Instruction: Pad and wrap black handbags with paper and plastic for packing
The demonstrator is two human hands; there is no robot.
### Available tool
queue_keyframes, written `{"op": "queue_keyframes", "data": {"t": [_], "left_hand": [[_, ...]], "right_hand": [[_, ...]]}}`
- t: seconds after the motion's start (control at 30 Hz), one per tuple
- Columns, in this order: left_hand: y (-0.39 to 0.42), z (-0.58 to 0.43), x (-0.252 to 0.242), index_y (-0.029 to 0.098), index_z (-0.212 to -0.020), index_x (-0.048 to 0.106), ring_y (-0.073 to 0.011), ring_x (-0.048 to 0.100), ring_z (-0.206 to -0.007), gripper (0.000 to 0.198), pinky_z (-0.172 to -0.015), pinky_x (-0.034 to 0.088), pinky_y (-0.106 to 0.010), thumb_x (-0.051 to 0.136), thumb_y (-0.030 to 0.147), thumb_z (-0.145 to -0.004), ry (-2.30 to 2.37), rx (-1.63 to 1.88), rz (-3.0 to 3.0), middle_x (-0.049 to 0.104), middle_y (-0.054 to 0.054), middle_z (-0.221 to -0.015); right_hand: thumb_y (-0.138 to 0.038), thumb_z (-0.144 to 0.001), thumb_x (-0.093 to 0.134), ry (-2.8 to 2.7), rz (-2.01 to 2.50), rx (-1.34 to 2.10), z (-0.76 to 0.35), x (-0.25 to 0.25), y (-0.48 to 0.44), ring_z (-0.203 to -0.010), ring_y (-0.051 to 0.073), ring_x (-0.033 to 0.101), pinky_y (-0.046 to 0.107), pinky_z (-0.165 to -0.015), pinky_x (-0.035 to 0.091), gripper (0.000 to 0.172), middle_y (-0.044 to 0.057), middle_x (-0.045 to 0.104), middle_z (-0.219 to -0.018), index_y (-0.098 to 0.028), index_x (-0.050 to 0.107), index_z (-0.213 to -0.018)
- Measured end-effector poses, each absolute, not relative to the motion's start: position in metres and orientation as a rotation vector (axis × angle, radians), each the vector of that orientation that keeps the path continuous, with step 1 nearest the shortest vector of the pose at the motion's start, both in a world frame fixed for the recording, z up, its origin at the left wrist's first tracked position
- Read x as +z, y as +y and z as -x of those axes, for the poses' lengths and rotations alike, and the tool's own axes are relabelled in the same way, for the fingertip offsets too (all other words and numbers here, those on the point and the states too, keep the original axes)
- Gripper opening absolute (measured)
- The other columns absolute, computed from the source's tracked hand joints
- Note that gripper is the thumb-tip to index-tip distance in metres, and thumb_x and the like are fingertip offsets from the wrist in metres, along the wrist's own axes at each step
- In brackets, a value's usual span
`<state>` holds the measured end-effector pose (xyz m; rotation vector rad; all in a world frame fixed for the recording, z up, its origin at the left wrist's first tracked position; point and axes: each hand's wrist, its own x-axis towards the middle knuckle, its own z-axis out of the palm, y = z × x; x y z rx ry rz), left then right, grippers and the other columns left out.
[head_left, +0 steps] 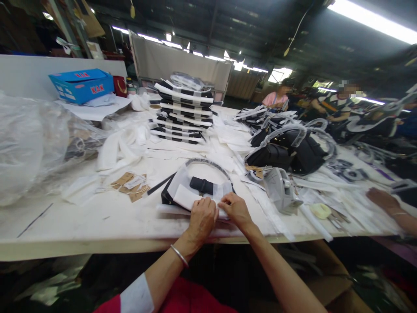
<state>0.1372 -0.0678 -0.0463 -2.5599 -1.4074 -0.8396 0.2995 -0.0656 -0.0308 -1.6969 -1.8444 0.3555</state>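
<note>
My left hand (202, 218) and my right hand (236, 210) lay side by side on the near edge of the small black handbag wrapped in white paper (195, 191), fingers bent and pressing the paper down. The bag rested near me on the white worktable (97, 217). Brown paper tags (130, 184) lay to its left, a stack of black and white bags (184, 111) far behind.
</note>
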Motion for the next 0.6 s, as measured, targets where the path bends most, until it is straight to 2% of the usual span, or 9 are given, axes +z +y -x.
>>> {"op": "queue_keyframes", "data": {"t": [0.1, 0.17, 0.27, 0.33, 0.43, 0.6], "left_hand": [[-0.067, -0.133, -0.049, 0.018, -0.086, 0.055, -0.0214, 0.056, -0.077, 0.009, -0.071, 0.042, -0.035, 0.055, 0.023, -0.093, -1.327, -0.846, 2.591, 0.058, -0.003, -0.080], [-0.067, -0.128, -0.052, 0.019, -0.094, 0.056, -0.0203, 0.058, -0.080, 0.006, -0.075, 0.044, -0.034, 0.051, 0.022, -0.095, -1.217, -0.922, 2.634, 0.061, -0.004, -0.087], [-0.066, -0.118, -0.056, 0.018, -0.103, 0.058, -0.0204, 0.059, -0.098, 0.014, -0.088, 0.046, -0.036, 0.045, 0.018, -0.097, -0.984, -1.098, 2.708, 0.063, -0.008, -0.110], [-0.067, -0.111, -0.058, 0.017, -0.106, 0.058, -0.0208, 0.056, -0.111, 0.019, -0.098, 0.042, -0.038, 0.042, 0.016, -0.097, -0.823, -1.128, 2.761, 0.062, -0.010, -0.119], [-0.071, -0.107, -0.061, 0.019, -0.113, 0.058, -0.0185, 0.057, -0.111, 0.023, -0.106, 0.037, -0.040, 0.041, 0.015, -0.098, -0.747, -1.040, 2.807, 0.065, -0.006, -0.113], [-0.083, -0.115, -0.060, 0.020, -0.118, 0.057, -0.0183, 0.058, -0.111, 0.024, -0.110, 0.033, -0.042, 0.050, 0.018, -0.095, -0.970, -0.911, 2.779, 0.066, -0.005, -0.111]], "right_hand": [[-0.024, -0.077, 0.068, -1.771, 1.770, 0.487, -0.302, -0.032, -0.060, -0.068, 0.015, 0.059, 0.025, -0.067, 0.044, 0.010, 0.001, 0.065, -0.073, -0.021, 0.067, -0.067], [-0.025, -0.075, 0.068, -1.731, 1.794, 0.539, -0.303, -0.035, -0.058, -0.069, 0.015, 0.059, 0.025, -0.066, 0.044, 0.009, 0.001, 0.065, -0.074, -0.021, 0.068, -0.067], [-0.028, -0.074, 0.067, -1.694, 1.793, 0.599, -0.304, -0.039, -0.055, -0.070, 0.016, 0.060, 0.026, -0.066, 0.044, 0.009, 0.001, 0.066, -0.075, -0.021, 0.069, -0.068], [-0.030, -0.073, 0.067, -1.687, 1.794, 0.626, -0.305, -0.041, -0.054, -0.069, 0.016, 0.060, 0.026, -0.066, 0.044, 0.010, 0.000, 0.066, -0.074, -0.021, 0.069, -0.068], [-0.030, -0.072, 0.067, -1.687, 1.797, 0.649, -0.305, -0.042, -0.052, -0.069, 0.016, 0.060, 0.026, -0.066, 0.043, 0.011, 0.000, 0.065, -0.073, -0.020, 0.068, -0.067], [-0.031, -0.070, 0.069, -1.673, 1.816, 0.660, -0.307, -0.043, -0.046, -0.068, 0.016, 0.060, 0.026, -0.066, 0.043, 0.013, 0.000, 0.066, -0.071, -0.020, 0.065, -0.064]]}}
